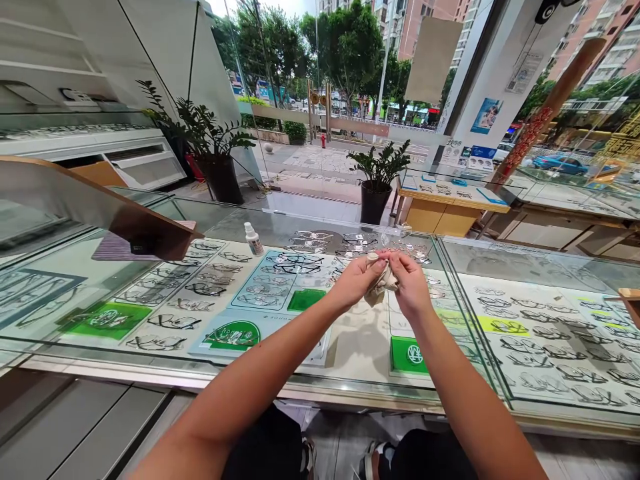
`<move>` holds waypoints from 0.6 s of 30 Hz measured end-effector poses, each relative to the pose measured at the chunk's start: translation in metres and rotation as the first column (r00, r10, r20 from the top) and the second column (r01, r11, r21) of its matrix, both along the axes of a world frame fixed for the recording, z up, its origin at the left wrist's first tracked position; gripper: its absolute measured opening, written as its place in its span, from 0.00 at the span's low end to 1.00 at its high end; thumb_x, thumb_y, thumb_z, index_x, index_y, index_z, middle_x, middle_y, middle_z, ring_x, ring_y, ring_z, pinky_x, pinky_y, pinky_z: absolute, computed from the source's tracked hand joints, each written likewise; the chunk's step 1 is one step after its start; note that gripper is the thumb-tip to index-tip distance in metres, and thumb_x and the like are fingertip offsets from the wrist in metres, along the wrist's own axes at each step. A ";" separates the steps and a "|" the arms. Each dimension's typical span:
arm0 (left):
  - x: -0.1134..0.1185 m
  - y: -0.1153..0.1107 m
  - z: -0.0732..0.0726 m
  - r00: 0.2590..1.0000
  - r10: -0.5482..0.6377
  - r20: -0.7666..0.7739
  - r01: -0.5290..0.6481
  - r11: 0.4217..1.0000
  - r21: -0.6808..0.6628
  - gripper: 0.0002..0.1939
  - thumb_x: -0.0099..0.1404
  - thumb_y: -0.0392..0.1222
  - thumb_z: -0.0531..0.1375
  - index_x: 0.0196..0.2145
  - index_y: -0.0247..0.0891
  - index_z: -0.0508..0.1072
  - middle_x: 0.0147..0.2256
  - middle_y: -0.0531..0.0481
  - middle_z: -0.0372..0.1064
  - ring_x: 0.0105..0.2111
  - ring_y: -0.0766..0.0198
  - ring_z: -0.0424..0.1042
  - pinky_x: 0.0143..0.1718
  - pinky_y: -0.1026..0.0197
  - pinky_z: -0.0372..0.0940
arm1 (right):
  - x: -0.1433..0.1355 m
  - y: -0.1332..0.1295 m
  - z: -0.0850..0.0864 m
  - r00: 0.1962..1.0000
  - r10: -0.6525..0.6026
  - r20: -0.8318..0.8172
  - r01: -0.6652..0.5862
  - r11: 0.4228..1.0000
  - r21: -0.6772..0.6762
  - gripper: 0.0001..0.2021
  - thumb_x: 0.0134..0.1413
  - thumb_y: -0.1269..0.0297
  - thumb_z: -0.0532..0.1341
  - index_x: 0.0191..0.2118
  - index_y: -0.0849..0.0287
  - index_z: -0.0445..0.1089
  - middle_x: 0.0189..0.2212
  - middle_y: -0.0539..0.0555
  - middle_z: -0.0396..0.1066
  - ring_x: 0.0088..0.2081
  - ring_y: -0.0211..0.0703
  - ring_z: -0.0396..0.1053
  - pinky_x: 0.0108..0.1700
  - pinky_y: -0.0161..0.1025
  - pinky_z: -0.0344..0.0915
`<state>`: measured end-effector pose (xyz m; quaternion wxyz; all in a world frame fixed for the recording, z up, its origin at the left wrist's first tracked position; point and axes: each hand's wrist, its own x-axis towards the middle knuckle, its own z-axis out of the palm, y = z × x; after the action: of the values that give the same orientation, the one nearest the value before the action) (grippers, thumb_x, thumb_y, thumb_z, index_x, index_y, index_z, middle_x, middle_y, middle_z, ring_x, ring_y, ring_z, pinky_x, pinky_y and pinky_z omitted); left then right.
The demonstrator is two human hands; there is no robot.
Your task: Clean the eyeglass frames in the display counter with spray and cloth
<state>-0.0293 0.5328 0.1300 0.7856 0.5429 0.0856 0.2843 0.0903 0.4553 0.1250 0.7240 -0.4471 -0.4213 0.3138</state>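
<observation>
Both my hands are raised over the glass display counter (350, 360), close together. My left hand (354, 280) is closed, its fingers pinching a crumpled beige cloth (382, 285). From the other side my right hand (411, 283) pinches the same cloth, thumb and fingertips near the left ones. Whether something is wrapped inside the cloth cannot be made out. Just beyond the hands, several eyeglass frames (357, 241) lie on the counter. A small white spray bottle (253, 240) stands upright on the glass, to the left of them.
Rows of glasses (200, 288) show under the glass, with green cards (233, 335) among them. A slanted mirror or panel (100, 207) juts over the counter at left. Potted plants (376, 173) stand beyond, before a glass front. Another display table (450, 193) is at back right.
</observation>
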 end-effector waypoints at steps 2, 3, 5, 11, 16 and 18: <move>0.000 -0.001 -0.001 1.000 0.009 -0.002 -0.009 0.999 0.033 0.26 0.58 0.60 0.74 0.40 0.34 0.79 0.34 0.49 0.74 0.33 0.65 0.70 0.38 0.63 0.64 | 0.001 0.000 -0.001 1.000 0.003 -0.013 -0.003 1.000 0.003 0.14 0.60 0.44 0.70 0.39 0.47 0.84 0.49 0.55 0.79 0.56 0.53 0.73 0.62 0.51 0.68; 0.000 -0.001 -0.001 1.000 0.014 -0.005 -0.014 0.998 0.055 0.25 0.59 0.59 0.74 0.41 0.34 0.79 0.35 0.49 0.75 0.34 0.65 0.71 0.39 0.62 0.65 | 0.001 -0.001 -0.001 1.000 0.007 -0.021 -0.007 1.000 0.002 0.14 0.59 0.44 0.70 0.40 0.48 0.84 0.50 0.55 0.79 0.57 0.54 0.72 0.63 0.51 0.67; -0.001 -0.001 -0.001 1.000 0.013 -0.017 -0.012 0.997 0.072 0.25 0.59 0.57 0.74 0.45 0.35 0.78 0.37 0.47 0.76 0.35 0.64 0.73 0.40 0.62 0.66 | 0.004 -0.001 0.000 0.999 0.009 -0.039 -0.009 1.000 -0.007 0.14 0.58 0.45 0.71 0.39 0.49 0.84 0.50 0.55 0.80 0.59 0.55 0.71 0.63 0.51 0.67; 0.000 0.001 -0.005 0.997 0.031 -0.067 -0.024 0.994 0.103 0.29 0.56 0.55 0.76 0.47 0.35 0.76 0.38 0.47 0.77 0.35 0.62 0.74 0.40 0.62 0.67 | 0.009 0.003 -0.001 0.979 -0.027 -0.202 0.021 0.999 -0.032 0.15 0.47 0.47 0.77 0.33 0.51 0.80 0.44 0.54 0.80 0.51 0.51 0.75 0.57 0.47 0.71; 0.004 0.000 -0.010 0.989 0.128 -0.079 -0.113 0.980 0.164 0.28 0.60 0.61 0.72 0.44 0.35 0.75 0.33 0.51 0.72 0.29 0.67 0.69 0.33 0.64 0.64 | 0.006 0.002 -0.002 0.977 0.030 -0.211 -0.034 0.999 -0.016 0.14 0.49 0.49 0.77 0.33 0.51 0.79 0.41 0.52 0.79 0.44 0.46 0.75 0.53 0.43 0.71; 0.005 0.001 -0.010 0.985 0.152 -0.080 -0.133 0.969 0.208 0.28 0.63 0.65 0.69 0.41 0.34 0.74 0.29 0.52 0.69 0.26 0.68 0.65 0.29 0.65 0.61 | 0.004 0.001 -0.001 0.983 0.040 -0.179 -0.042 0.999 -0.005 0.14 0.51 0.48 0.76 0.34 0.52 0.78 0.41 0.52 0.80 0.44 0.46 0.75 0.53 0.43 0.70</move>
<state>-0.0242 0.5338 0.1199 0.6990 0.6251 0.1325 0.3212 0.0943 0.4568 0.1235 0.7503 -0.4117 -0.3620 0.3694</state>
